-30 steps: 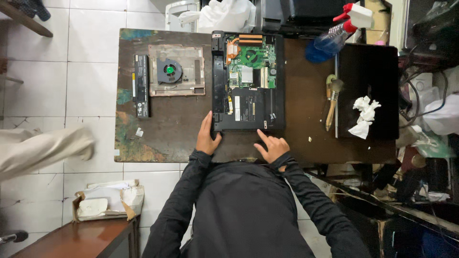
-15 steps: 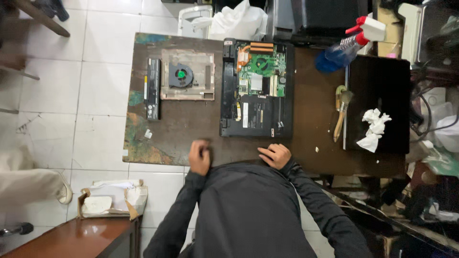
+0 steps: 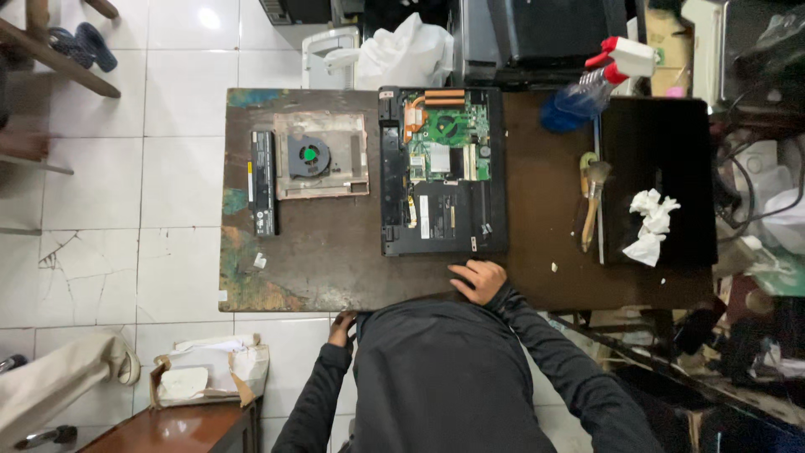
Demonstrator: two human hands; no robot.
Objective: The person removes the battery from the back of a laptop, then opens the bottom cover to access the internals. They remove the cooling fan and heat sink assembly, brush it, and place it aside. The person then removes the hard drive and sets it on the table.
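A laptop base [image 3: 442, 220] lies open on the worn brown table [image 3: 327, 268], its green circuit board [image 3: 449, 134] and copper heat pipe exposed. My right hand [image 3: 478, 279] rests on the table just below the laptop's front edge, fingers pointing left, nothing in it. My left hand [image 3: 342, 329] is down at the table's near edge, mostly hidden by my sleeve and body. Left of the laptop a black cooling fan [image 3: 309, 157] sits on a beige panel [image 3: 348, 172], with a long black battery [image 3: 263, 182] beside it.
A brush [image 3: 592, 201], a blue spray bottle [image 3: 587, 88] and a black panel [image 3: 658, 151] carrying a crumpled white tissue [image 3: 652, 225] lie at the right. On the floor is a cardboard box [image 3: 210, 377]; another person's beige-clad leg [image 3: 59, 386] shows lower left. Cables crowd the right.
My left hand has drawn back from the table top near the laptop to the table's near edge. My right hand has stayed by the laptop's front edge.
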